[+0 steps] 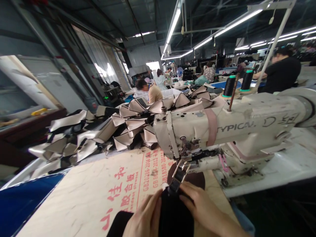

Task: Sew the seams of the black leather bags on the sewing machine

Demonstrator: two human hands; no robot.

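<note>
Between my two hands is a black strap piece (pixel 175 215), wide near me and narrowing toward a silver metal buckle (pixel 184 176) at its far end. My left hand (pixel 145 215) grips the strap's left edge, thumb and fingers pressed together by the base of the buckle. On the other side my right hand (pixel 201 205) pinches the strap just below the buckle. A dark brown flat piece (pixel 199 179) shows behind the buckle, partly covered. The buckle is close to the needle area of a sewing machine (pixel 190 131), in front of it from my view.
A plywood board (pixel 93 187) with red print covers the table at left. Beyond it lies a heap of beige and black sewn pieces (pixel 98 131). Two black thread spools (pixel 229 86) stand behind the machine. Several people work farther back, one in black (pixel 281 74) at right.
</note>
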